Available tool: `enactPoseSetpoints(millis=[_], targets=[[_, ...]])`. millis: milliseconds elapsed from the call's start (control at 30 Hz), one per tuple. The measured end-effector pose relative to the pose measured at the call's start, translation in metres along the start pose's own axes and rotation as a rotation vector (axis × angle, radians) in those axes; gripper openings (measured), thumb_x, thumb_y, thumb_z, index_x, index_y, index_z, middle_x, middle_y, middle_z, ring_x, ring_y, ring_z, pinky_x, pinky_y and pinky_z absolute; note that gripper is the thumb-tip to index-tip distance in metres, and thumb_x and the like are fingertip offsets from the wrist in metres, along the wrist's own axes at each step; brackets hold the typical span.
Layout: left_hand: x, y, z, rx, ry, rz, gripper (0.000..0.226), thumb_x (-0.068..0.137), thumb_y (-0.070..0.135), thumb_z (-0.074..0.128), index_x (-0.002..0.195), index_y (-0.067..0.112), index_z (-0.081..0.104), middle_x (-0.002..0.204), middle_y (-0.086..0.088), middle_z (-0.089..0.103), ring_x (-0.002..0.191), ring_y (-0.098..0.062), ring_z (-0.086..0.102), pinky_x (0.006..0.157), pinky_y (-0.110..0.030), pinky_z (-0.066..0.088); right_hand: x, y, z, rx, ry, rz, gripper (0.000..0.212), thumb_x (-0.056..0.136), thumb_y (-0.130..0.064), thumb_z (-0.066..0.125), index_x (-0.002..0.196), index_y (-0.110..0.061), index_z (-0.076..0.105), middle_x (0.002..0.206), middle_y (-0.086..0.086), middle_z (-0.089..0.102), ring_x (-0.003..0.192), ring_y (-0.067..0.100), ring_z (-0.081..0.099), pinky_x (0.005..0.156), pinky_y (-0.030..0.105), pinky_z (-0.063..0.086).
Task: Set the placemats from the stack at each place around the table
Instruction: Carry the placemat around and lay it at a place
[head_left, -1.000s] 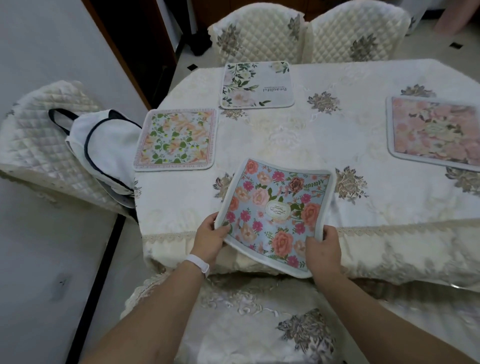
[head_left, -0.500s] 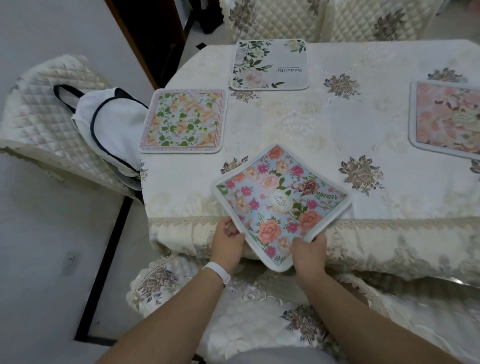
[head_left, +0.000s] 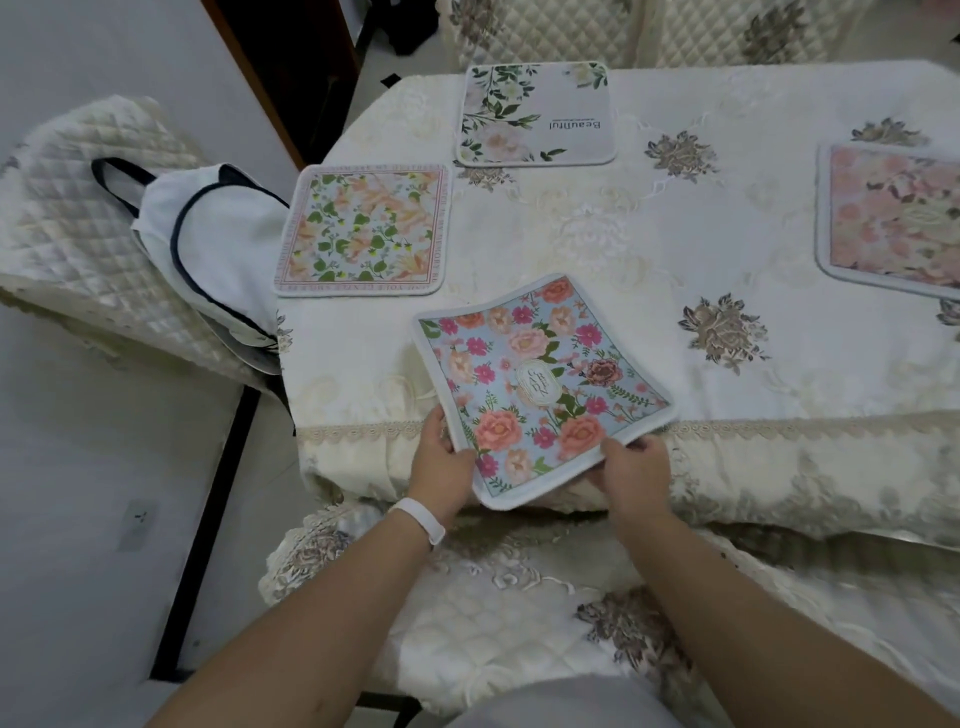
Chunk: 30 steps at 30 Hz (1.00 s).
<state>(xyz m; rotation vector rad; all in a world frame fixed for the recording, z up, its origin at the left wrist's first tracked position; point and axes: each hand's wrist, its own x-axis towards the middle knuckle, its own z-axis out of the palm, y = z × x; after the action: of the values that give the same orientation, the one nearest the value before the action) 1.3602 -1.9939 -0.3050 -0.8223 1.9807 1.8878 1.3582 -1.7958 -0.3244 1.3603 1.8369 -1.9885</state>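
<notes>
A blue placemat with pink and orange roses (head_left: 535, 384) lies turned at an angle over the near edge of the table (head_left: 675, 291), its near corner hanging past the lace trim. My left hand (head_left: 441, 462) grips its lower left edge and my right hand (head_left: 634, 467) grips its lower right edge. Three other placemats lie flat on the cloth: an orange and green one (head_left: 363, 231) at the left, a white "Beautiful" one (head_left: 535, 114) at the far side, and a pink one (head_left: 893, 218) at the right, cut off by the frame.
A cream quilted chair (head_left: 467, 613) stands right below my arms, tucked to the table. Another quilted chair (head_left: 88, 223) at the left carries a white bag with dark trim (head_left: 208, 249). Two more chair backs (head_left: 545, 31) stand at the far side.
Both hands have rotated the blue placemat and lowered it onto the table's near edge; it was lifted and curved a second ago. The view has tilted further down.
</notes>
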Motion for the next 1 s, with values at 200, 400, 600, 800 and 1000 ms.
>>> enactPoseSetpoints(millis=[200, 400, 600, 800, 1000], targets=[[0.018, 0.006, -0.026, 0.150, -0.038, 0.083, 0.060, 0.089, -0.006, 0.050, 0.131, 0.037, 0.046, 0.114, -0.002, 0.069, 0.104, -0.021, 0.066, 0.081, -0.047, 0.058, 0.035, -0.035, -0.021, 0.000, 0.000, 0.020, 0.015, 0.094, -0.008, 0.058, 0.108, -0.003, 0.058, 0.101, 0.012, 0.066, 0.089, 0.026, 0.068, 0.062, 0.035, 0.059], [0.034, 0.018, -0.040, 0.155, -0.053, 0.065, 0.056, 0.090, -0.008, 0.049, 0.115, 0.042, 0.050, 0.104, -0.006, 0.071, 0.096, -0.021, 0.069, 0.070, -0.034, 0.060, 0.044, -0.035, -0.018, -0.147, -0.085, 0.002, 0.010, 0.092, -0.008, 0.058, 0.102, -0.010, 0.061, 0.099, 0.009, 0.066, 0.089, 0.025, 0.066, 0.067, 0.037, 0.059], [0.054, 0.021, -0.042, 0.222, -0.065, 0.072, 0.061, 0.088, -0.012, 0.047, 0.109, 0.045, 0.052, 0.100, -0.007, 0.071, 0.092, -0.021, 0.069, 0.066, -0.034, 0.059, 0.034, -0.022, -0.026, -0.447, -0.101, -0.169, 0.016, 0.091, -0.014, 0.056, 0.107, -0.011, 0.056, 0.097, 0.004, 0.063, 0.083, 0.018, 0.063, 0.059, 0.032, 0.055], [0.065, 0.015, -0.028, 0.294, -0.033, 0.075, 0.045, 0.091, -0.004, 0.049, 0.123, 0.028, 0.047, 0.104, -0.004, 0.068, 0.086, -0.015, 0.067, 0.062, -0.026, 0.054, 0.029, -0.007, -0.041, -0.517, -0.034, -0.165, 0.015, 0.089, -0.015, 0.054, 0.104, -0.015, 0.055, 0.095, 0.003, 0.063, 0.082, 0.019, 0.062, 0.069, 0.041, 0.058], [0.069, 0.010, -0.031, 0.565, 0.024, 0.137, 0.040, 0.090, 0.008, 0.052, 0.127, 0.025, 0.049, 0.103, 0.004, 0.065, 0.082, -0.011, 0.063, 0.060, -0.023, 0.047, 0.027, -0.003, -0.045, -0.572, -0.060, -0.208, 0.004, 0.088, -0.015, 0.054, 0.092, -0.017, 0.054, 0.089, 0.005, 0.064, 0.081, 0.024, 0.063, 0.071, 0.047, 0.060]])
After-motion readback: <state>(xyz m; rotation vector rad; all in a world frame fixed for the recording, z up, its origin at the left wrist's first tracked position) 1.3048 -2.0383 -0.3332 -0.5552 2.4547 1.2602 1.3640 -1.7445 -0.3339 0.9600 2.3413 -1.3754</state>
